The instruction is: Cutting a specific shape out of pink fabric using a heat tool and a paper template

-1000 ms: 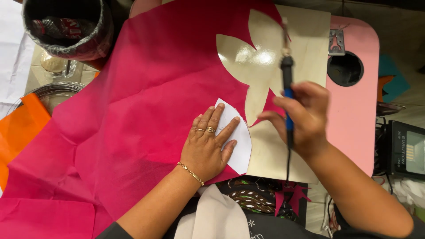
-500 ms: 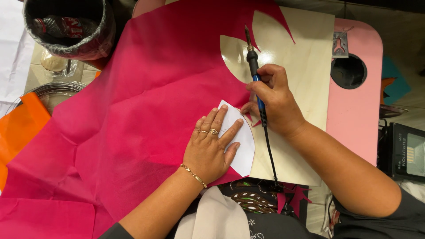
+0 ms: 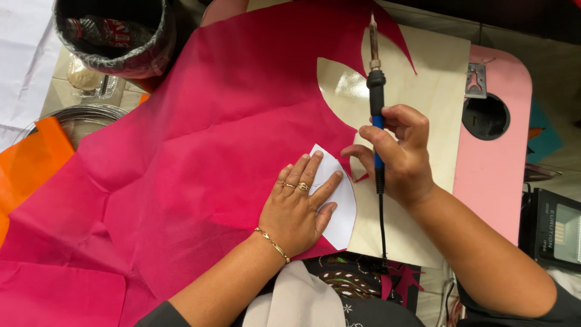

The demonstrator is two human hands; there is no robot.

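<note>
Gripped: soldering iron [image 3: 376,115], blue-and-black handle, in the right hand [image 3: 404,158], fingers closed round it, tip pointing away over the board [image 3: 436,79], cord trailing back toward the body. Left hand [image 3: 298,209], flat with fingers spread and holding nothing, presses a white paper template [image 3: 340,200] onto pink fabric [image 3: 200,151] at the cut edge, just beside the right hand. Beyond: pink table [image 3: 496,175] with round hole, orange fabric [image 3: 27,163] at left, steel bowl [image 3: 85,118], lined bin [image 3: 115,36] at far left.
</note>
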